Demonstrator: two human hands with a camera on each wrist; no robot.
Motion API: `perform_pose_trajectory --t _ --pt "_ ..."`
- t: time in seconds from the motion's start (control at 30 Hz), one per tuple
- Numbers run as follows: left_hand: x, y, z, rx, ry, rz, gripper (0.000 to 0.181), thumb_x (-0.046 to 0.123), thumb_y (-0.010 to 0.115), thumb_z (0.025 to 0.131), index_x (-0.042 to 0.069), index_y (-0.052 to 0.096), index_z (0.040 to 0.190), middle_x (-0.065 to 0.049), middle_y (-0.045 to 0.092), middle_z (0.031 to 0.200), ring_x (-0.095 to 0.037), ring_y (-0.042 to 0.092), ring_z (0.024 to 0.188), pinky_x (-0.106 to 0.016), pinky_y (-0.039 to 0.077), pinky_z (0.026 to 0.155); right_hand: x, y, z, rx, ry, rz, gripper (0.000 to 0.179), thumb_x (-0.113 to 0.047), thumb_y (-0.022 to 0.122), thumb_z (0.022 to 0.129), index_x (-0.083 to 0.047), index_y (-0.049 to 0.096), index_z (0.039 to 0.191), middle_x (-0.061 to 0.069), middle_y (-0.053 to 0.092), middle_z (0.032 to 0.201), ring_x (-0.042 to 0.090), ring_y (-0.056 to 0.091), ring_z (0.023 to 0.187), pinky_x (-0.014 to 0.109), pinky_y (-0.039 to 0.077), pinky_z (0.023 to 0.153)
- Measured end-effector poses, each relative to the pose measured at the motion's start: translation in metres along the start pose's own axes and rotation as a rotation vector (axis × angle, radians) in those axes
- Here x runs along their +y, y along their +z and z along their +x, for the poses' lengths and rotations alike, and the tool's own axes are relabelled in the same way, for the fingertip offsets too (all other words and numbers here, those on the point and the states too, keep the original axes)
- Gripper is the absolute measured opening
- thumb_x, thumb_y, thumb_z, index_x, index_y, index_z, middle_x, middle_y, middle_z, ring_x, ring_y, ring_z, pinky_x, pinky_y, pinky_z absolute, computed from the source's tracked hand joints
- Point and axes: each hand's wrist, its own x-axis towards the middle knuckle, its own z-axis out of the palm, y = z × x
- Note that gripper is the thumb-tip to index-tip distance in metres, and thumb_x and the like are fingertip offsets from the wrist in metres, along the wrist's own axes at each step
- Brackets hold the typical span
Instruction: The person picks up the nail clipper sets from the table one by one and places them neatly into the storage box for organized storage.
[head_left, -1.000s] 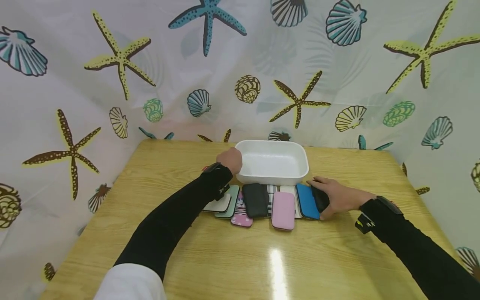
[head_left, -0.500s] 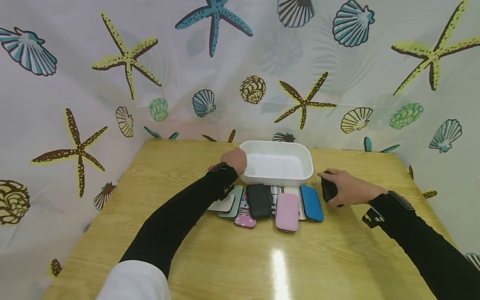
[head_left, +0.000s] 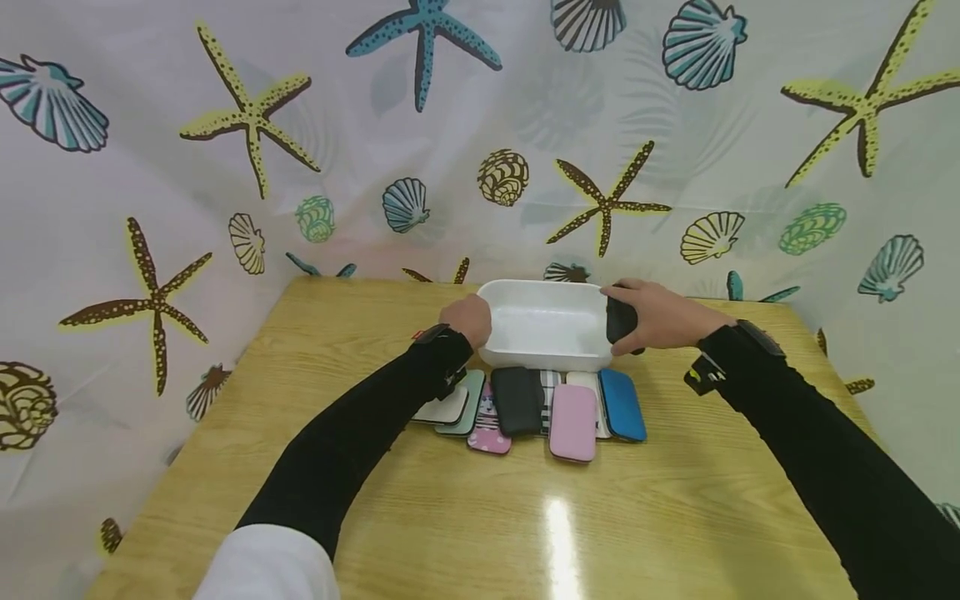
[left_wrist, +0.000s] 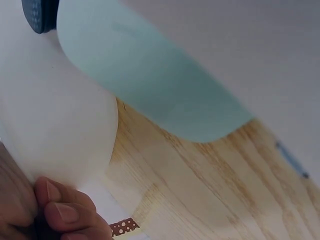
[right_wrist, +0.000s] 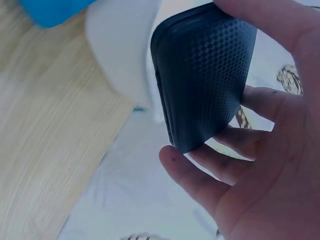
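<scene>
My right hand [head_left: 660,315] holds a black case [right_wrist: 205,80] with rounded corners and a checkered texture, thumb on one edge and fingers on the other. It is raised at the right end of a white plastic tub [head_left: 551,362]. On the opposite end, my left hand [head_left: 467,321] grips the tub's rim with curled fingers [left_wrist: 67,212]. In front of the tub lies a row of flat rounded cases: a blue one [head_left: 622,406], a pink one [head_left: 573,422], a larger black one [head_left: 516,402], a patterned pink one [head_left: 489,429], a mint one [head_left: 470,404] and a white one [head_left: 444,408].
The tub stands near the back of a wooden table [head_left: 450,517]. Behind it hangs a white curtain [head_left: 450,150] printed with starfish and shells. Partly covered in the row are a checked case [head_left: 551,387] and a cream case [head_left: 585,381].
My right hand has lifted the black case from beside the blue one and carried it up and left to the tub's right rim. My left hand stays on the tub.
</scene>
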Motion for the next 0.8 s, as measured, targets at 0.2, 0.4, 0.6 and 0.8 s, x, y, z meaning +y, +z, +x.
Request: perform_pose_trajectory --t 0.2,0.4,0.6,0.8 --pt "0.002 -0.003 -0.006 -0.006 0.009 0.001 0.026 0.020 0.047 0.106 0.005 0.069 0.111 -0.005 0.065 0.095 -0.018 0.059 0.073 -0.031 0.048 0.061 -0.014 0.007 0.039 -0.047 0.000 -0.019 0.095 -0.043 0.082 0.081 -0.009 0.035 0.157 0.028 0.026 0.160 0.048 0.027 0.146 0.061 0.035 0.110" --pt "0.004 -0.005 -0.009 -0.002 0.016 0.002 0.030 0.020 0.044 0.107 0.005 0.069 0.110 -0.006 0.065 0.094 -0.017 0.058 0.070 -0.032 0.046 0.060 -0.013 0.023 0.064 -0.110 0.018 -0.083 0.088 -0.042 0.081 0.083 -0.008 0.041 0.153 0.029 0.033 0.157 0.049 0.032 0.144 0.060 0.035 0.111" --pt "0.001 -0.003 -0.004 -0.006 0.007 0.005 0.029 0.022 0.045 0.107 0.005 0.068 0.114 -0.006 0.065 0.096 -0.016 0.060 0.070 -0.031 0.046 0.058 -0.008 0.041 0.078 -0.131 -0.021 -0.183 0.080 -0.038 0.082 0.083 -0.004 0.049 0.148 0.030 0.043 0.149 0.048 0.042 0.136 0.057 0.040 0.106" --pt "-0.001 -0.005 -0.007 0.000 0.007 0.025 0.030 0.022 0.044 0.108 0.005 0.066 0.118 -0.006 0.066 0.103 -0.017 0.062 0.074 -0.032 0.051 0.063 0.006 0.061 0.096 -0.167 -0.071 -0.276 0.070 -0.032 0.079 0.083 -0.003 0.055 0.142 0.026 0.058 0.131 0.039 0.055 0.117 0.052 0.045 0.101"
